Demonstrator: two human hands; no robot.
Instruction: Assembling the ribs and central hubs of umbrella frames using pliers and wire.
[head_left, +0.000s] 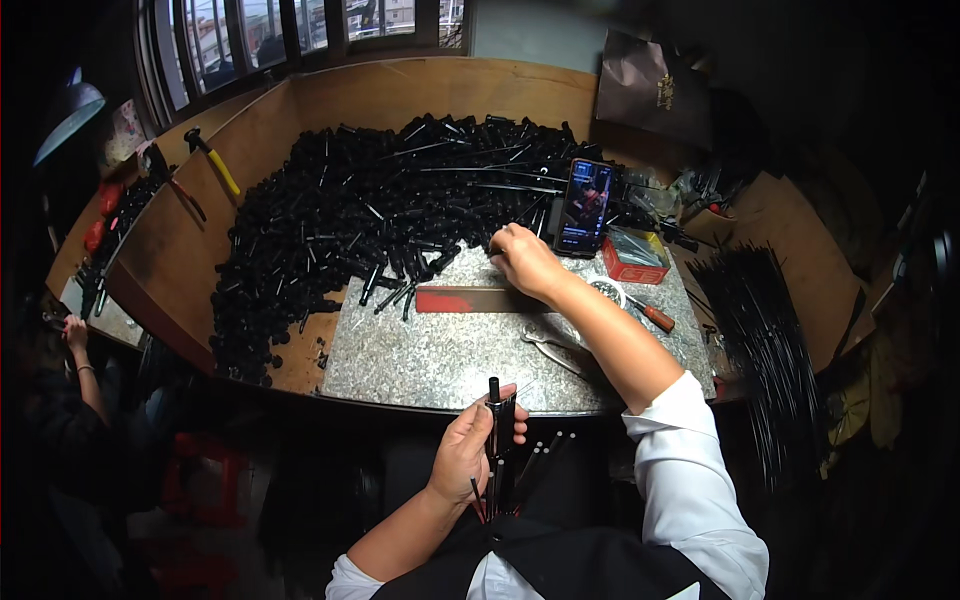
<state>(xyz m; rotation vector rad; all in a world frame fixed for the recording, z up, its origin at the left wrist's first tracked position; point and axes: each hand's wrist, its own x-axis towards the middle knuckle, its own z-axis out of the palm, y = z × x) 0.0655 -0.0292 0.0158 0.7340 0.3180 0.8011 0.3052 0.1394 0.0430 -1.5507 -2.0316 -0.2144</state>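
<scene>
Grey stone slab (440, 350) on wooden bench (190, 250) — black handles (330, 210) heaped

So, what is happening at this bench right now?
A person at a workbench is handling black tool parts. The left hand grips a bundle of thin black rods with a black handle near the lap. The right hand reaches to the edge of a big pile of black handles on the stone slab. Pliers, a red bar and a standing phone lie nearby.
</scene>
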